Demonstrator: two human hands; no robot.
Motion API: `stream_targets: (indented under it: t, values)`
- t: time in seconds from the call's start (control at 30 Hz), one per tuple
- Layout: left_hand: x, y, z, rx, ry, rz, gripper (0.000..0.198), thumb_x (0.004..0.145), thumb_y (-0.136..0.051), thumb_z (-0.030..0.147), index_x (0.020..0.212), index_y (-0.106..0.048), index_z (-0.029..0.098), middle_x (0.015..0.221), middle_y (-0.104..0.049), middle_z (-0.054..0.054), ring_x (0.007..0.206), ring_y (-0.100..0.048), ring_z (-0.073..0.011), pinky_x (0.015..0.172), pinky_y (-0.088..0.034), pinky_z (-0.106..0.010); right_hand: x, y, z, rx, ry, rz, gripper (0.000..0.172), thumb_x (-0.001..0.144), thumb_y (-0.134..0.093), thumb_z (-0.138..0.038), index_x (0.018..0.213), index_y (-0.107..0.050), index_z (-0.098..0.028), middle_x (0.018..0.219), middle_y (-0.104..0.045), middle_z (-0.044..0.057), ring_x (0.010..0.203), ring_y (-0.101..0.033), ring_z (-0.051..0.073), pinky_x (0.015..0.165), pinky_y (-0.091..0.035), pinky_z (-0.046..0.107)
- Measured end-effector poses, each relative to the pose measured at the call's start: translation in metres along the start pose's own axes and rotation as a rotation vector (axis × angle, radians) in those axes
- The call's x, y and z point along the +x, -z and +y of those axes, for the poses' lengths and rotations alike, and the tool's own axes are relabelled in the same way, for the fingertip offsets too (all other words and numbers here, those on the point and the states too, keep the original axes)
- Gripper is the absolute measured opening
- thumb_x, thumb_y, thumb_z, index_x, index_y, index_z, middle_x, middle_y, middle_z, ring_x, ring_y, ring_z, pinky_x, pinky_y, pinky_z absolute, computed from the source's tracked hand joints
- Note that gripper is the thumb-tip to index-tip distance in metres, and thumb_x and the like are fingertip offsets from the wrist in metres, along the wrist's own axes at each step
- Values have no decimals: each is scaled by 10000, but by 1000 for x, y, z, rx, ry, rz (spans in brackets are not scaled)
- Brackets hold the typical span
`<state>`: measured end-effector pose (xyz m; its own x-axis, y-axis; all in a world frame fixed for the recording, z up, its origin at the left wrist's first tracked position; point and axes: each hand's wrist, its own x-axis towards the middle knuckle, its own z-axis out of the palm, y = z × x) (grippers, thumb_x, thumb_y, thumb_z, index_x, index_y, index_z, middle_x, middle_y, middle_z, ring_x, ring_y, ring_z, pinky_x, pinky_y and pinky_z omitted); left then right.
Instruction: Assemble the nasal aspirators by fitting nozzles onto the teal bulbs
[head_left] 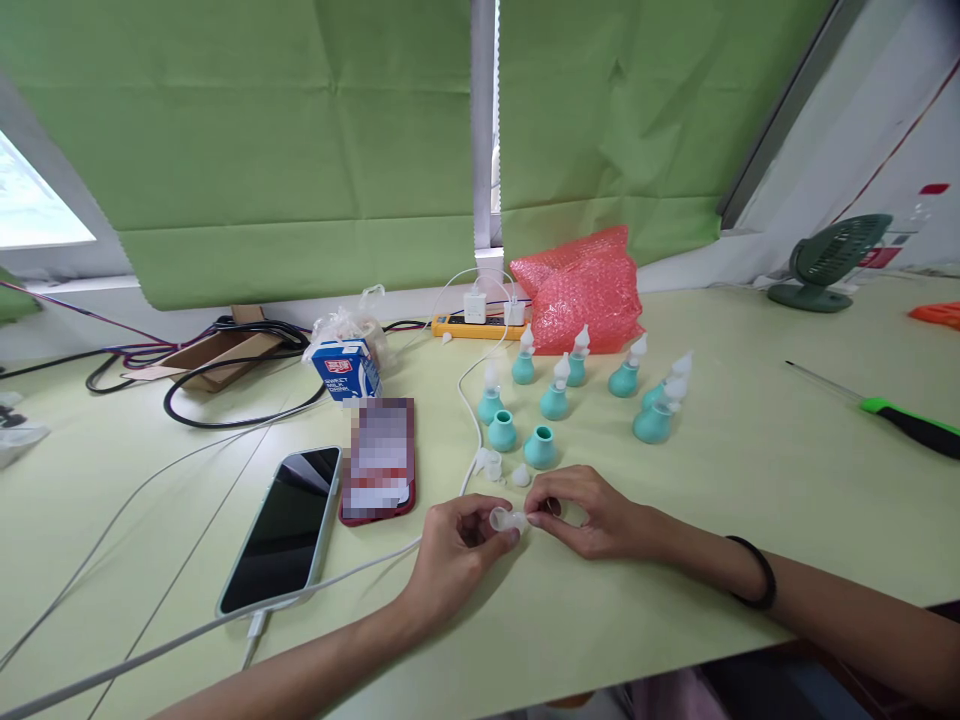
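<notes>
Low over the table's near part, my left hand (454, 550) pinches a small translucent plastic piece (504, 519) with a round, cup-like end. My right hand (589, 512) is closed at the other end of this piece, thumb and forefinger together on its narrow tip. Just beyond my hands lie a clear cup-shaped piece (492, 465) and a small white tip (521, 476). Two teal rubber bulbs stand with open tops, one on the left (502, 431) and one on the right (540, 448). Several teal bulbs with clear pointed nozzles (555, 398) stand upright behind them.
Two phones, one black-screened (285, 530) and one red-cased (379, 460), lie left, with a white cable (360, 570) alongside. Behind are a milk carton (346, 371), a power strip (450, 326) and red bubble wrap (581, 290). A screwdriver (900, 415) and a fan (832, 255) are right.
</notes>
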<state>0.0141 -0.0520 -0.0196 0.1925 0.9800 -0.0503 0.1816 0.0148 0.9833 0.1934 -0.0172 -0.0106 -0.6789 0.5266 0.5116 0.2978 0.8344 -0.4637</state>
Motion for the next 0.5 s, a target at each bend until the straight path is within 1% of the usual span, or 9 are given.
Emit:
stream_targets:
  t: [0.33,0.5]
  values:
    - [0,0,0,-18,7,13,239,608,-646,263,791,-633,110,559,-523,1,508,-471,-96,476,-376,-203,1,2,-1,6,-23,-2,75,770,-468,-165,727,-529,-160,580,-541,4,514,-479,92,503,-403,198]
    - [0,0,1,-7,10,12,235,611,-642,264,789,-635,110,574,-553,-11,526,-489,-107,496,-379,-210,-1,-1,-1,58,-52,22,42,745,-508,-168,733,-547,-159,602,-568,7,528,-504,90,518,-422,193]
